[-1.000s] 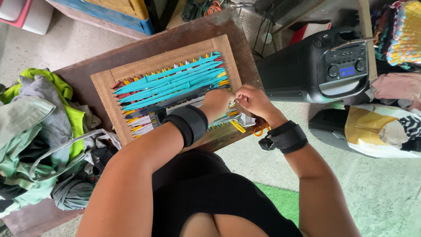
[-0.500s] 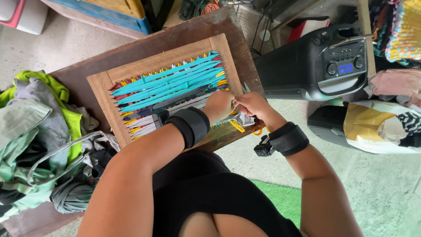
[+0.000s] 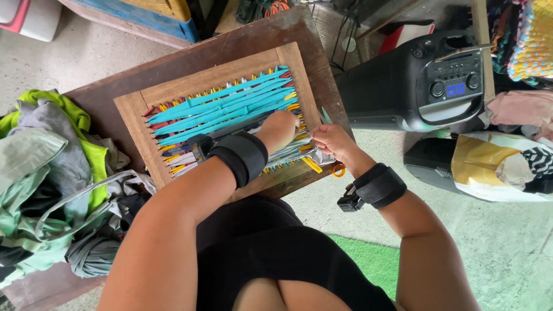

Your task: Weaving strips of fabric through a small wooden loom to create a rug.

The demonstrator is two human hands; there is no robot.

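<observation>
A wooden weaving frame lies on a dark wooden table. Teal cloth strips run across its upper part; grey, white and yellow strips fill the lower part. My left hand rests on the weave at the frame's right side, fingers curled into the strips. My right hand is at the frame's lower right corner, pinching a pale grey strip. Both wrists wear black bands. Orange-handled scissors lie partly hidden under my right hand.
A heap of green and grey cloth lies to the left. A black portable speaker stands to the right, with a patterned bag below it. Green matting covers the floor near my legs.
Both hands have stayed at the frame's lower right corner. My right hand has shifted slightly along the edge with the pale strip.
</observation>
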